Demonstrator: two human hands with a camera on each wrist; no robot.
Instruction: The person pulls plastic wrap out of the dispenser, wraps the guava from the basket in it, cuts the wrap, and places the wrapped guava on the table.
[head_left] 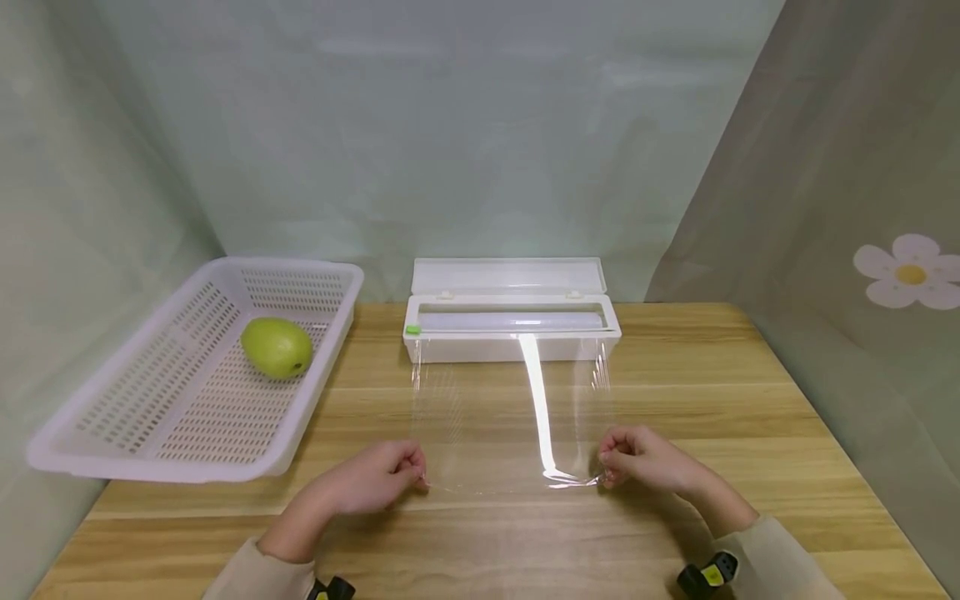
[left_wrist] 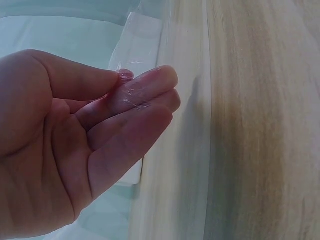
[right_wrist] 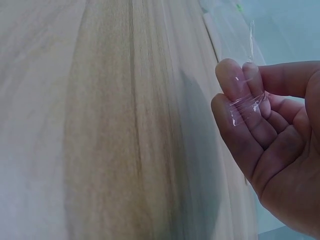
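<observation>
A clear sheet of plastic wrap (head_left: 487, 417) stretches toward me from a white dispenser box (head_left: 510, 348) whose lid (head_left: 510, 275) stands up at the back. Inside the box lies the roll (head_left: 510, 320), and a small green slider (head_left: 412, 330) sits at the left end of its front edge. My left hand (head_left: 382, 475) pinches the sheet's near left corner between thumb and index finger; in the left wrist view the wrap (left_wrist: 132, 97) crosses the fingers. At the near right corner my right hand (head_left: 648, 458) pinches the sheet, with crinkled film (right_wrist: 245, 105) over its fingertips.
On the left stands a white plastic basket (head_left: 311, 417) with slotted walls, holding one yellow-green fruit (head_left: 277, 347). The wooden table (head_left: 750, 400) reaches back to a pale curtain (head_left: 480, 150). A darker cloth with a flower print (head_left: 910, 273) hangs on the right.
</observation>
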